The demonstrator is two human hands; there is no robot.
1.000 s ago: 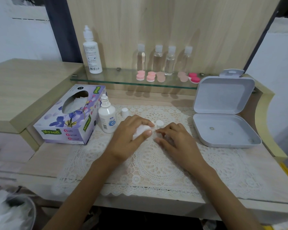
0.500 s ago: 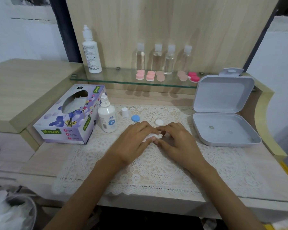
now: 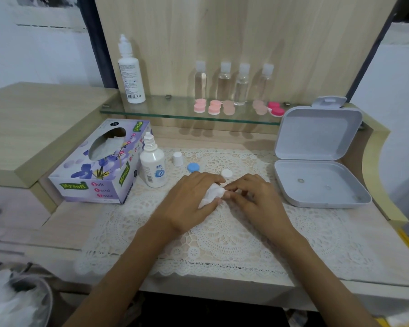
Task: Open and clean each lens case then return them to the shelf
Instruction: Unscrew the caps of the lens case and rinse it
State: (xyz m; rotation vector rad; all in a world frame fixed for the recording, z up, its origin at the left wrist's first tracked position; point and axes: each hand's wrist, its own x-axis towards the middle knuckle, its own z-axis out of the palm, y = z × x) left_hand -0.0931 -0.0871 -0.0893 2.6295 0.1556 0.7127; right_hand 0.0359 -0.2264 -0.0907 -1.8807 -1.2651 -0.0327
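Observation:
My left hand [image 3: 189, 199] grips a crumpled white tissue [image 3: 211, 194] and presses it against something small on the lace mat [image 3: 222, 237]. My right hand [image 3: 255, 197] pinches that small item with its fingertips; the item itself is hidden between the hands. A blue cap [image 3: 193, 167] and a white cap [image 3: 226, 173] lie loose on the mat just behind my hands. Several pink lens cases [image 3: 213, 107] stand on the glass shelf [image 3: 151, 112].
A tissue box [image 3: 99, 171] and a small solution bottle [image 3: 153, 164] with its white cap [image 3: 178, 158] off stand at the left. An open grey box [image 3: 316, 171] sits at the right. Clear bottles [image 3: 241, 83] and a tall white bottle [image 3: 130, 74] stand on the shelf. A bin with used tissues [image 3: 7, 300] is bottom left.
My left hand slid slightly toward me, uncovering the blue cap behind it. The tissue has turned between my fingers against the hidden item. My right hand stays in nearly the same place.

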